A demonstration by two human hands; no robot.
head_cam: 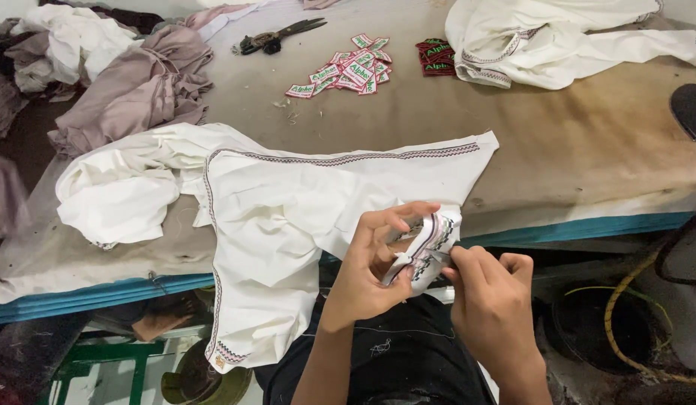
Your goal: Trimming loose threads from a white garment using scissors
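- Pinching a folded, embroidered edge of the white garment, the left hand is closed on the cloth, thumb and fingers holding the trimmed part up off the table edge
- The right hand is closed too, its fingertips pressed to the same patterned edge; something small may sit between them, but it is too small to tell
- The step in hand looks like fine work on the trim, picking or trimming at the stitched border
- The next move seems to call for a steady left-hand hold and a small, careful pull or snip by the right
- The rest of the garment lies spread over the worn table, one part hanging over its blue rim
- Farther off lie a heap of woven labels, black scissors, a mauve cloth and another white garment
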